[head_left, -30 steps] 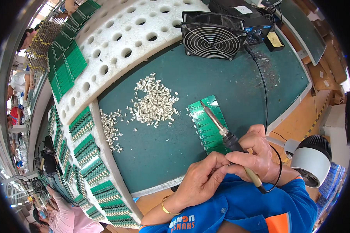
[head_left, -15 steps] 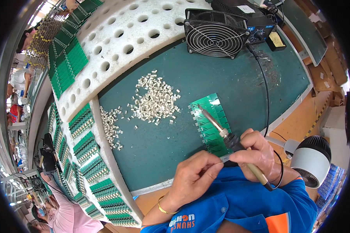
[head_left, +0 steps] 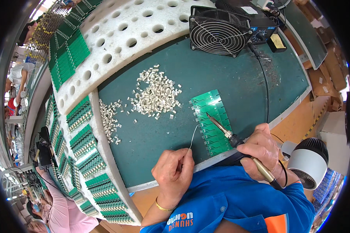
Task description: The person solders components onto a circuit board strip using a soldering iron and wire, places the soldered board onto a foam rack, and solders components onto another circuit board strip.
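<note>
left fingers [head_left: 188, 163] pinch together while right fingers [head_left: 256, 149] curl.

Bright; glare on circuit board [head_left: 210, 130]

Orange and white lettering [head_left: 181, 221] marks the blue shirt [head_left: 229, 190]; the black box [head_left: 265, 38] bears illegibly small print [head_left: 271, 28].

The left hand [head_left: 174, 171], earlier against or close beside the right [head_left: 262, 150], is now well apart from it, a thin wire [head_left: 193, 136] now showing from its fingertips toward the board's [head_left: 214, 143] pinned edge; the iron's [head_left: 232, 139] tip is farther down the board.
</note>
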Action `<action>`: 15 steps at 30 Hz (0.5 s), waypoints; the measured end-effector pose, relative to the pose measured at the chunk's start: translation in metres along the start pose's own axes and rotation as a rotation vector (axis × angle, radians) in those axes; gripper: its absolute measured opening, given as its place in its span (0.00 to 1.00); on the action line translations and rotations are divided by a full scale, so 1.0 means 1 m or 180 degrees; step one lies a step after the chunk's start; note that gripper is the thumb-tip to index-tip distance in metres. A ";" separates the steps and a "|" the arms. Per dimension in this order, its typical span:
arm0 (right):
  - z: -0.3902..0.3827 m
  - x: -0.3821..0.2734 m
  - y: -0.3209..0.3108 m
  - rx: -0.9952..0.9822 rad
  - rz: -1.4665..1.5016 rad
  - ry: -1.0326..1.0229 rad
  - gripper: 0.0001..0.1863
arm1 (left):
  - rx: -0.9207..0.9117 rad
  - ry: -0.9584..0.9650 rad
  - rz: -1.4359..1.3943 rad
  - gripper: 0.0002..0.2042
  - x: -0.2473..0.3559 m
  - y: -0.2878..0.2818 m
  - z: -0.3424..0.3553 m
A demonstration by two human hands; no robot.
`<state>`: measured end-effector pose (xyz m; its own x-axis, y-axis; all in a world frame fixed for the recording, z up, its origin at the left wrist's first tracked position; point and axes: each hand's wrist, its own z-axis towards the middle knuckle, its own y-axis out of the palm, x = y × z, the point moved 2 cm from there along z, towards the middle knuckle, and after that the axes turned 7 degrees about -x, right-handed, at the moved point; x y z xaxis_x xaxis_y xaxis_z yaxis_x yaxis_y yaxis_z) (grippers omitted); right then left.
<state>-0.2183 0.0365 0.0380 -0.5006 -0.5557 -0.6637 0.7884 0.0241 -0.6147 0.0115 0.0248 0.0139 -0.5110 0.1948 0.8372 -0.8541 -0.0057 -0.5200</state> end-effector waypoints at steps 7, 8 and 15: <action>0.003 0.000 0.003 0.0018 0.0015 -0.0031 0.14 | -0.0032 -0.0054 -0.0050 0.04 -0.002 0.007 0.001; 0.003 0.000 0.004 0.0030 0.0034 -0.0030 0.14 | -0.0029 -0.0072 -0.0102 0.04 -0.001 0.008 0.001; 0.006 0.000 0.006 0.0016 0.0000 0.0002 0.14 | -0.0030 -0.0005 -0.0062 0.04 0.000 0.009 0.003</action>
<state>-0.2110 0.0319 0.0370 -0.5008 -0.5552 -0.6641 0.7901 0.0201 -0.6126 0.0034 0.0221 0.0091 -0.4944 0.1932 0.8475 -0.8630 0.0072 -0.5051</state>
